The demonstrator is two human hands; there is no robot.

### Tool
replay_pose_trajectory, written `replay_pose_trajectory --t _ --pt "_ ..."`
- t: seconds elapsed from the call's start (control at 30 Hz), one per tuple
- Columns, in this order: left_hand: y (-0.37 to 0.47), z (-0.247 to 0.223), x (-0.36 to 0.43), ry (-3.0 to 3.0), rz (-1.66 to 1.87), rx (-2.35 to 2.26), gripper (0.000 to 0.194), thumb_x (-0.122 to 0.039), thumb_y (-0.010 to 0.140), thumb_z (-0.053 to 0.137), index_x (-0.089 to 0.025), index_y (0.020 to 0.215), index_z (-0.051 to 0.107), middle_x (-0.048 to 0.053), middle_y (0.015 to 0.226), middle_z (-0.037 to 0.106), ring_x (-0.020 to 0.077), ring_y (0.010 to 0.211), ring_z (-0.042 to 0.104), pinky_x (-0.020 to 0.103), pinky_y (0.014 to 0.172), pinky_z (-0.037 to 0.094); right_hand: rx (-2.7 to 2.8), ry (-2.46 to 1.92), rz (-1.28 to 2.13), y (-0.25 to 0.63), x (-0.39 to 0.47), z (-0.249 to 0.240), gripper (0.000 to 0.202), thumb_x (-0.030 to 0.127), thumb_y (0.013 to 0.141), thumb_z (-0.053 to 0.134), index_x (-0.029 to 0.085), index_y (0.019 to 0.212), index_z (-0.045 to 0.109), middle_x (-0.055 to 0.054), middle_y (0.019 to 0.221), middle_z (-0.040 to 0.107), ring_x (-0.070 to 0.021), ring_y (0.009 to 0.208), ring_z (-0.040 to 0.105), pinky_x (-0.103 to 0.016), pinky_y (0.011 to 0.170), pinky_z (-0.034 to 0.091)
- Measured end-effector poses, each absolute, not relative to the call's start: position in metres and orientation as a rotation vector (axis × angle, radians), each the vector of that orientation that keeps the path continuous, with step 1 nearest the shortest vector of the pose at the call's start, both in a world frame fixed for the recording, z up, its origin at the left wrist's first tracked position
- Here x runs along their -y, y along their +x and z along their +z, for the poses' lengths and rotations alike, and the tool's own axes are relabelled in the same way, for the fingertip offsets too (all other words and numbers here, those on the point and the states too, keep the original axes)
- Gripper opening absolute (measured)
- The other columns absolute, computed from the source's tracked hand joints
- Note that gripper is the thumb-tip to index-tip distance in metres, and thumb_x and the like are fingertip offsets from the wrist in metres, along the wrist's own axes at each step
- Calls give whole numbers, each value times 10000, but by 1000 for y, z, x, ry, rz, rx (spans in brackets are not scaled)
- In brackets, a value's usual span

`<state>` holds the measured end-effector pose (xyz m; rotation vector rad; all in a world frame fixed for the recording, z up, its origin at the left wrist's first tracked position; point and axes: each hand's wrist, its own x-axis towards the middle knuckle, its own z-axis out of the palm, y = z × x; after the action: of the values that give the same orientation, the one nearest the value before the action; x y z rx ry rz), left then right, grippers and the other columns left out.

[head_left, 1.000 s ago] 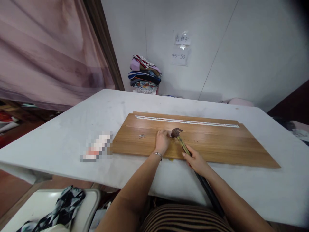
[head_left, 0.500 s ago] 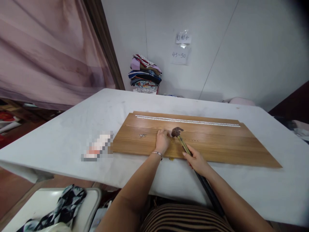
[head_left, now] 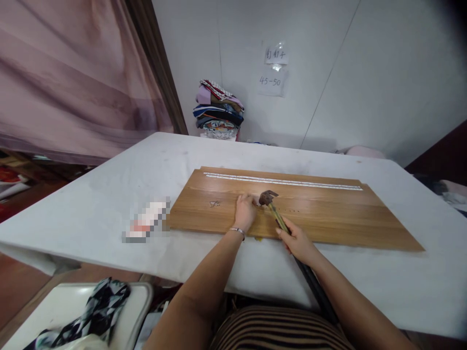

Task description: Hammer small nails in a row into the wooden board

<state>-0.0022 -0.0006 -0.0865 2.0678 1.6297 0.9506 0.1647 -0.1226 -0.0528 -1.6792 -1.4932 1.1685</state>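
Note:
My right hand point(head_left: 297, 239) grips a claw hammer point(head_left: 280, 219) partway along its long handle, which runs back under my forearm. The rusty hammer head is low over a wood-grain board point(head_left: 339, 218), close to the fingertips of my left hand point(head_left: 245, 211). Those fingertips are pinched together at the board's surface; what they hold is too small to make out. A row of small dark dots point(head_left: 294, 211) runs along the board to the right of the head. Left of my left hand lies a little pile of nails point(head_left: 214, 204).
Two white measuring strips point(head_left: 284, 182) lie along the board's far side. The board rests on a white-covered table point(head_left: 146, 160), with a blurred-out item point(head_left: 148, 221) to its left. Folded cloths point(head_left: 219, 109) are stacked by the wall. A white stool point(head_left: 136, 296) holds patterned fabric.

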Motion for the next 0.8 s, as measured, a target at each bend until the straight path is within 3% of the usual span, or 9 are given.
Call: replay_pose_trajectory --t 0.8 --pt "-2 -83 2 2038 979 -1599 245 17 711 516 -177 639 646 79 813 636 209 850 550 347 829 441 1530 -1675 1155 167 122 -54 641 418 870 486 131 1443 462 63 521 439 -116 437 444 -218 434 364"
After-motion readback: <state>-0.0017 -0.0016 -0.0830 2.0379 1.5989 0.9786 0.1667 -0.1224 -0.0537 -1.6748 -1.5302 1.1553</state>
